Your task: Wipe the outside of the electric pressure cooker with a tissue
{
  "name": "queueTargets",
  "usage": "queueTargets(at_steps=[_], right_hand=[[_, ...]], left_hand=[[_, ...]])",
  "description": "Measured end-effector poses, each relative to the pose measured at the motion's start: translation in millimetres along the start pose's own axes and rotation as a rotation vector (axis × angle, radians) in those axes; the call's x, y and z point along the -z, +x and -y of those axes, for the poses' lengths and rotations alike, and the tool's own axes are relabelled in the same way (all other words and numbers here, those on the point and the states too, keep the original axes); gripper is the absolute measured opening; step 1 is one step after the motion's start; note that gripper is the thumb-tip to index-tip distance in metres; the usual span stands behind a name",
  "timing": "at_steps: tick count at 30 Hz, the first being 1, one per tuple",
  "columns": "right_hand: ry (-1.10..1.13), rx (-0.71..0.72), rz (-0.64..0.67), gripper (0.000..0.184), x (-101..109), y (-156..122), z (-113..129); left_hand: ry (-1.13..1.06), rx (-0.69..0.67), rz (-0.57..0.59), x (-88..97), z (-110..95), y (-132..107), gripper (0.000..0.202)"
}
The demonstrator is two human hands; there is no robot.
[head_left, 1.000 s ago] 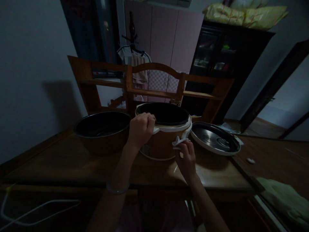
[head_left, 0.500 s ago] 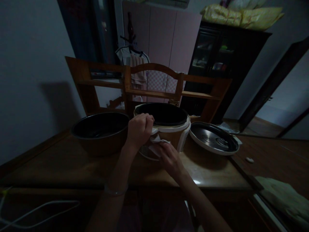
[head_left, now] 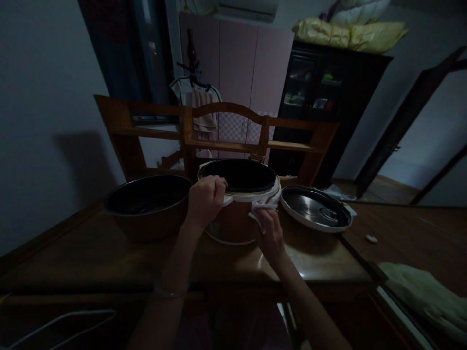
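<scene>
A rice cooker body (head_left: 233, 221) with a white rim and dark inside stands lidless on the wooden desk (head_left: 146, 262). My left hand (head_left: 206, 200) is closed over its near left rim. In my right hand (head_left: 270, 233) is a crumpled white tissue (head_left: 263, 209), pressed to the cooker's outer wall at the right, just under the rim. The dark inner pot (head_left: 149, 214) sits to the left. To the right lies the round lid (head_left: 315, 209), its metal inner side facing up.
A wooden shelf rack (head_left: 226, 145) rises along the desk's back edge. On the brown surface at right lies a small white object (head_left: 371, 238). Pale green cloth (head_left: 423, 296) is at the lower right, and a white wire loop (head_left: 73, 313) at the lower left.
My right hand has slid the tissue rightward and slightly up, from the cooker's front to its right side. My left hand keeps its hold on the rim. The view has shifted slightly.
</scene>
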State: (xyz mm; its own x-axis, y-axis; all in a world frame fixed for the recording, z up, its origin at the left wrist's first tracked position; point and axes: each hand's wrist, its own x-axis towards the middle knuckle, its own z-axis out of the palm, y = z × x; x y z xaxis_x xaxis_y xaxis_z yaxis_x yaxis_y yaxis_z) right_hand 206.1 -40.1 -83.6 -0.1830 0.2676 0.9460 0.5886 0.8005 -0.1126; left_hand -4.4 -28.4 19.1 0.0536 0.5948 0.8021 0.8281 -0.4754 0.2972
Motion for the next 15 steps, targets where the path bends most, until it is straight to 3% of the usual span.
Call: queueTargets(at_steps=[5,15], right_hand=[[-0.053,0.075,0.053,0.046,-16.5,15.1,18.4],[-0.089,0.349,0.366,0.032,-48.3,-10.5,28.9]], left_hand=[[0.018,0.011,-0.005,-0.4,-0.5,-0.3,0.045],[0.031,0.012,0.008,-0.3,-1.3,-0.1,0.047]])
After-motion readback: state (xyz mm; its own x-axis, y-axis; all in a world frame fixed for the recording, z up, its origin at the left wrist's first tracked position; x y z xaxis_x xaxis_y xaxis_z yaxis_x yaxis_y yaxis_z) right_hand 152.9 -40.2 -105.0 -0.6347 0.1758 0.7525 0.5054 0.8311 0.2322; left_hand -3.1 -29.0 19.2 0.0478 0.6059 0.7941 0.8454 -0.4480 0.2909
